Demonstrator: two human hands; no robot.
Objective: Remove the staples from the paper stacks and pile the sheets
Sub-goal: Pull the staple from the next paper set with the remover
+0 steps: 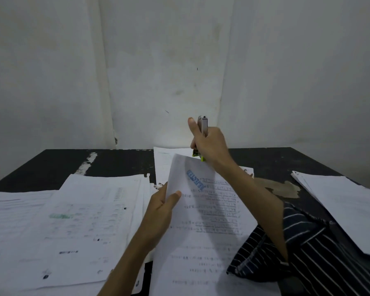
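far to the left of the held stack (205, 231), a spread pile of loose sheets (73, 221) lies flat on the black table (51, 161). its top page is faintly printed and carries a green stamp. this pile's right edge comes just beside the held stack and passes under the left forearm.

the left hand (160, 208) grips the held stack at its left edge, with the thumb laid over the front page and the other fingers curled behind it, out of sight. the held stack sits in the middle, lifted off the table and tilted toward the camera, with a blue stamp near the upper end of its printed front page. behind its top edge a white sheet (165, 161) lies on the table.

at the held stack's upper right corner the right hand (209, 144) is wrapped round a metal tool (203, 124). the fingers are closed on its body and the thumb points up beside the silver end above the fist. a yellow-green end shows below, right at the paper's corner, but i cannot tell whether it bites the paper. the bare right forearm crosses the held stack's right side, with a dark striped sleeve (308, 253) at the elbow.

well to the right of the held stack, another pile of white sheets (346, 206) rests on the table, with a worn brown patch (284, 186) between the two.
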